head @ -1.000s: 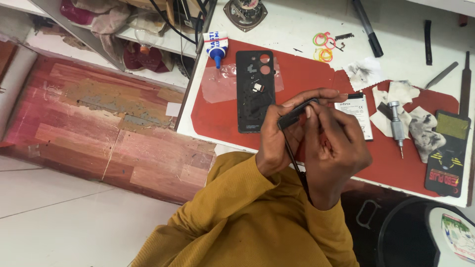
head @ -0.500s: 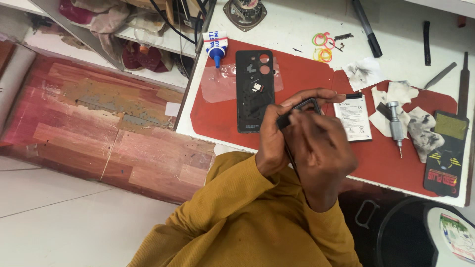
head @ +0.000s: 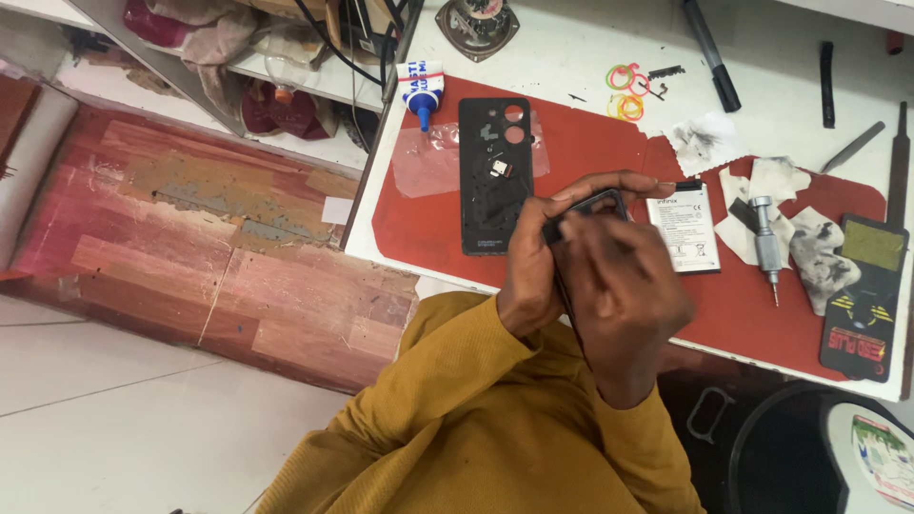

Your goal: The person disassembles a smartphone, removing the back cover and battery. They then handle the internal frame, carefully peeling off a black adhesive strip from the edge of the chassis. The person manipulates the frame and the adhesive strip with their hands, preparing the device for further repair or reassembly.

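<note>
My left hand [head: 535, 269] grips a dark phone body [head: 583, 204] edge-on, above the red work mat [head: 419, 219]. My right hand [head: 624, 290] covers its near side, fingers pressed against it; most of the phone is hidden between the two hands. A black phone back cover [head: 493, 176] with camera holes lies flat on the mat just left of my hands. A white-labelled phone battery [head: 685, 227] lies on the mat to the right of them. Both arms wear mustard-yellow sleeves.
On the mat's right side: a small metal screwdriver [head: 764, 238], smudged tissue pieces [head: 817, 249] and a black-and-yellow device [head: 860, 295]. On the white table: a glue tube [head: 422, 88], coloured rubber bands [head: 624, 90], a black marker [head: 711, 55], tweezers [head: 851, 147]. Black bin [head: 776, 457] below right.
My right hand has slid over the phone body and now hides more of it. The battery, earlier partly hidden behind my fingers, is now fully in view.
</note>
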